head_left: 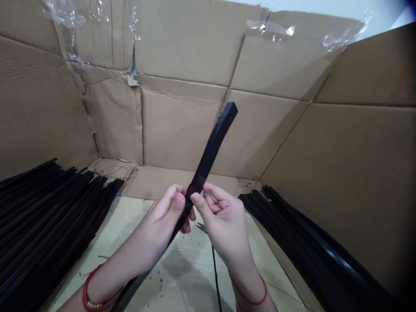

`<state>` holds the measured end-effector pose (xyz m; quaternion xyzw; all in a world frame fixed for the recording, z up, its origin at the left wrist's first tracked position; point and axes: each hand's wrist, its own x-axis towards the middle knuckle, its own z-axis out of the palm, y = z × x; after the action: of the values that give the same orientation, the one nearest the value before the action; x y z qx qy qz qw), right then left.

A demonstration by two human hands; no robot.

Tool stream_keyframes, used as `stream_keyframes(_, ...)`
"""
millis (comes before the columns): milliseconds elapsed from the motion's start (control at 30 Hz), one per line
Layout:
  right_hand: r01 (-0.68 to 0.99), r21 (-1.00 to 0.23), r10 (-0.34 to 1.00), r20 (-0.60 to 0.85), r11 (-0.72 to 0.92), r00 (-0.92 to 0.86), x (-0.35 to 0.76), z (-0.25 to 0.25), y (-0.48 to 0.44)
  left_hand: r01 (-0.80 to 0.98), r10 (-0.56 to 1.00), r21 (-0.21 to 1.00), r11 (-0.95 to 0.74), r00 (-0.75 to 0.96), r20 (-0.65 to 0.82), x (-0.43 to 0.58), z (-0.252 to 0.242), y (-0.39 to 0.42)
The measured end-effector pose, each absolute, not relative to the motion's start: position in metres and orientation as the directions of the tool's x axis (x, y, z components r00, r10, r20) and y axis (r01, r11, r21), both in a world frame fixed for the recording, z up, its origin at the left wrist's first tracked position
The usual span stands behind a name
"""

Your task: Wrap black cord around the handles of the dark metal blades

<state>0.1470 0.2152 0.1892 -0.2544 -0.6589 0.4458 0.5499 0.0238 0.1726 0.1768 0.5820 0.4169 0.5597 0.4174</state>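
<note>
A long black strip (pixel 212 149) slants up through the middle of the view, with a small hole near its squared upper end. My left hand (pixel 169 206) is closed around it, thumb on the near face. Just to the right, my right hand (pixel 222 212) pinches the same strip between thumb and fingers. The strip's lower part runs behind my left forearm. Partly hidden behind my right hand, the pointed metal tips of a tool (pixel 202 227) show above the work surface. A thin black cord (pixel 215 273) hangs below them.
Several black strips (pixel 48 216) lie in a pile at left, and more black strips (pixel 305 238) lie at right. Cardboard walls (pixel 185 125) with clear tape enclose the pale work surface (pixel 136 216). Small dark bits and a thin wire loop (pixel 110 169) lie about.
</note>
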Motion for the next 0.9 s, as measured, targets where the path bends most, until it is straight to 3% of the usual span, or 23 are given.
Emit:
stream_keyframes(100,-0.065,-0.844,0.812,0.532,0.533,-0.241,0.147,0.188,0.215,0.162,0.942,0.930,-0.329,-0.007,0.334,0.024,0.177,0.171)
stream_keyframes(267,0.093,-0.808,0.781,0.522,0.581,-0.342,0.159,0.193,0.218,0.252,0.944,0.915,-0.316,-0.010,0.329,0.013,0.182,0.170)
stream_keyframes(433,0.077,-0.814,0.752,0.491,0.576,-0.441,0.166,0.196,0.219,0.180,0.946,0.934,-0.308,-0.047,0.321,0.010,0.186,0.167)
stream_keyframes(767,-0.099,-0.807,0.734,0.574,0.582,-0.363,0.152,0.190,0.217,0.031,0.953,0.953,-0.303,-0.003,0.303,0.013,0.191,0.163)
stream_keyframes(900,-0.111,-0.809,0.754,0.580,0.577,-0.309,0.152,0.187,0.221,-0.112,0.959,0.960,-0.255,0.098,0.266,0.014,0.191,0.163)
